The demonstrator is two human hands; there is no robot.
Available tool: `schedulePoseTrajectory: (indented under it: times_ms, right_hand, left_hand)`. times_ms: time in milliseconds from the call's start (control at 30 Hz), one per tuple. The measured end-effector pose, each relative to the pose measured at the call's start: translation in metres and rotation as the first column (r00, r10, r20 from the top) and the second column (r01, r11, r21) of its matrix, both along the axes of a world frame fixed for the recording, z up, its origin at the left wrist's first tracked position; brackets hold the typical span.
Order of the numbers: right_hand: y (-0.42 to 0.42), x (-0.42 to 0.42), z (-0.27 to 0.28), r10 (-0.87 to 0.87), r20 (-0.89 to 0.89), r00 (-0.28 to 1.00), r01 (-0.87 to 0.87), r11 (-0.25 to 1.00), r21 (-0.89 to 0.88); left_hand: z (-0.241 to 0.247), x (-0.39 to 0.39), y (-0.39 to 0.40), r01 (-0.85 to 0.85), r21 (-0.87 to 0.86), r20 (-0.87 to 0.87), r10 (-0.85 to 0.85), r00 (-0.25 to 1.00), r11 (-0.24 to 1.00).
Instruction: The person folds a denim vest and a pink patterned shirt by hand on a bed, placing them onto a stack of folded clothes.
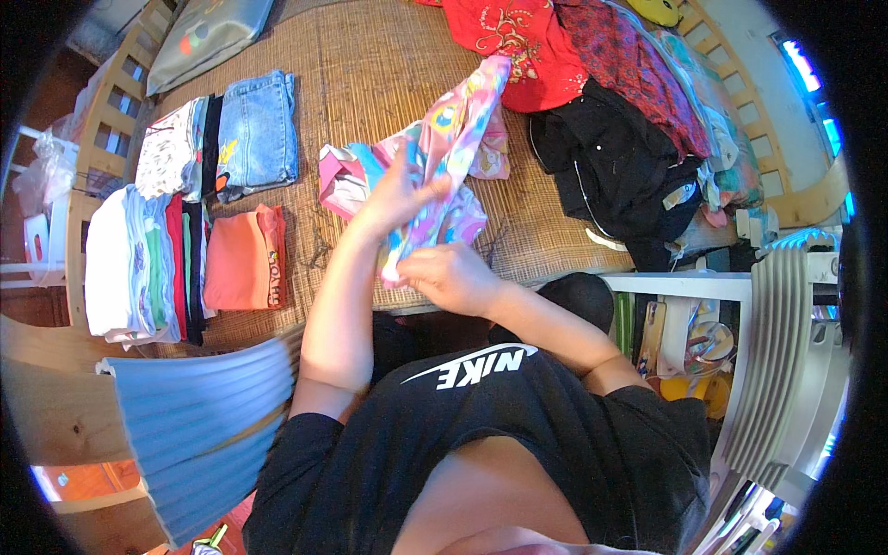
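A pink, multicoloured patterned garment (444,139) lies partly spread on the woven mat (347,69) in front of me. My left hand (399,191) rests over its middle with the fingers spread; whether it pinches any cloth I cannot tell. The near end of the garment, close to the mat's front edge, is pinched in my right hand (451,277). Folded jeans (257,132) and a folded coral garment (243,260) are to the left, beside upright rows of folded clothes (132,263).
Unfolded clothes heap at the right: a red garment (517,41), a patterned one (624,76) and a black one (617,159). A grey bag (208,45) lies at the far left. Wooden bed rails (104,139) flank the mat; a white-framed shelf (687,284) stands at the near right.
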State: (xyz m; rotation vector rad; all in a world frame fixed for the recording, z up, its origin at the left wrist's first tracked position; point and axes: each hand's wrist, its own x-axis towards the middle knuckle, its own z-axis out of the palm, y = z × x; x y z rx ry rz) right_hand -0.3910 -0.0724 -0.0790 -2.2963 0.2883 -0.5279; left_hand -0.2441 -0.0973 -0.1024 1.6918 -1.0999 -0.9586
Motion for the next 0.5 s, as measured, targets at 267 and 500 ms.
schedulePoseTrajectory:
  times_ms: [267, 500]
  right_hand:
    - [-0.063, -0.017, -0.046, -0.027, -0.292, 0.956, 0.192, 0.809, 0.555]
    - [-0.193, 0.008, -0.121, -0.805, 0.125, 0.580, 0.764, 0.483, -0.428]
  left_hand:
    - [-0.020, -0.006, 0.007, 0.282, 0.142, 0.561, -0.312, 0.767, 0.949]
    - [-0.016, -0.020, 0.004, 0.406, 0.320, 0.551, -0.517, 0.655, 0.856]
